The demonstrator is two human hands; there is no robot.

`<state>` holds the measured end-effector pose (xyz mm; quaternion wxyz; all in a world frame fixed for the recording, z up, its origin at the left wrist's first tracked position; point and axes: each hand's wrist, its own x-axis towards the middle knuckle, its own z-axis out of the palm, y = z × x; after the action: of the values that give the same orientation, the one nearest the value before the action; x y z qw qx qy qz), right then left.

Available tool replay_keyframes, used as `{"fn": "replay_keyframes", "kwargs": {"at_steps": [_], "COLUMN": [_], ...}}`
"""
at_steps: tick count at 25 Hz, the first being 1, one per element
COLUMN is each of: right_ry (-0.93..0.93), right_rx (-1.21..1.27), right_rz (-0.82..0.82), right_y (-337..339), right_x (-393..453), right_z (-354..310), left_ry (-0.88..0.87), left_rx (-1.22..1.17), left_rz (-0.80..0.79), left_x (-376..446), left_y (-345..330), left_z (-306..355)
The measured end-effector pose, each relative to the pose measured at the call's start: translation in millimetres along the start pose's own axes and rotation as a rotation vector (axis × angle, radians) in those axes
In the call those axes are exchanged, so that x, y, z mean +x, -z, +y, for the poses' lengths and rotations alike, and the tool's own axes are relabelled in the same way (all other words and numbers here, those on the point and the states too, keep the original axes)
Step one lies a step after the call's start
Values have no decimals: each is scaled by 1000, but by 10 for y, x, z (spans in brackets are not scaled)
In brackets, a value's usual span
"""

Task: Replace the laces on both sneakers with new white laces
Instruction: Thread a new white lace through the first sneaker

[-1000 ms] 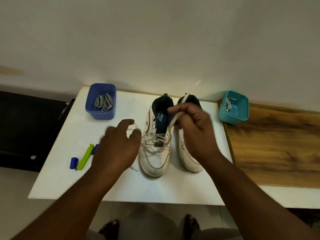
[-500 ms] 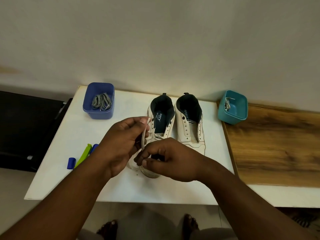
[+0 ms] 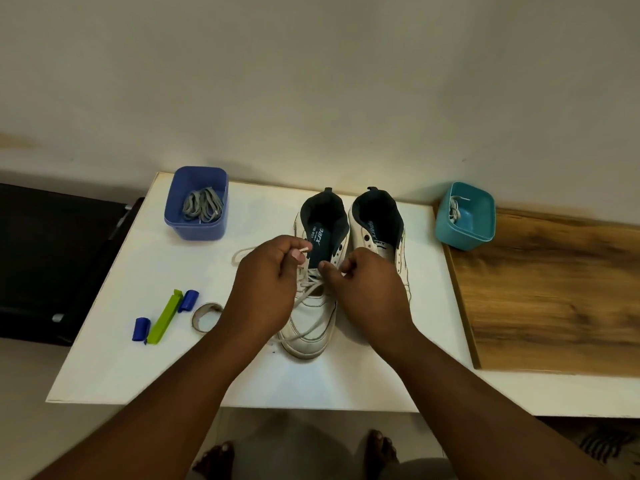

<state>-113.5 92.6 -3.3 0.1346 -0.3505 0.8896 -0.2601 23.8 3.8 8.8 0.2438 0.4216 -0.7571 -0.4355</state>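
Two white sneakers stand side by side on the white table [image 3: 145, 368], toes toward me. The left sneaker [image 3: 311, 323] carries a white lace [image 3: 306, 289] threaded through its lower eyelets, with a loop trailing to the left. My left hand [image 3: 266, 289] pinches one lace tip near the sneaker's upper left eyelets. My right hand [image 3: 367, 292] pinches the lace at the sneaker's right eyelet row. The right sneaker [image 3: 377, 220] shows bare eyelets and is partly hidden by my right hand.
A blue tub [image 3: 195, 223] holding grey laces stands at the back left. A teal tub [image 3: 464, 233] with a white lace stands at the back right beside a wooden board [image 3: 554, 299]. A green and blue clip [image 3: 162, 318] and a paper ring [image 3: 204, 317] lie left of my arm.
My right hand moved from low over the left sneaker's toe up to its right eyelets. My left hand shifted slightly, still holding the lace tip. The paper ring is now uncovered.
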Motion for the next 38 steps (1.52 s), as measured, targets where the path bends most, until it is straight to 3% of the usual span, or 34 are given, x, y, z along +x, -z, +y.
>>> {"fn": "replay_keyframes", "kwargs": {"at_steps": [4, 9, 14, 22, 28, 34, 38], "right_ry": [25, -161, -173, -120, -33, 160, 81], "right_rx": [151, 580, 657, 581, 456, 57, 11], "right_rz": [1, -146, -218, -233, -260, -96, 158], "right_y": [-81, 9, 69, 45, 126, 67, 335], "right_x": [40, 54, 37, 55, 55, 46, 254], "right_z": [31, 77, 57, 83, 110, 96, 274], "left_ry": [-81, -90, -164, -181, -147, -122, -136], "left_rx": [88, 450, 571, 729, 576, 493, 532], "left_rz": [50, 140, 115, 104, 84, -50, -193], "left_x": [43, 23, 51, 60, 94, 128, 128], "left_y": [-41, -207, -313, -352, -385, -303, -167], "left_z": [-140, -63, -87, -77, -140, -217, -136]}}
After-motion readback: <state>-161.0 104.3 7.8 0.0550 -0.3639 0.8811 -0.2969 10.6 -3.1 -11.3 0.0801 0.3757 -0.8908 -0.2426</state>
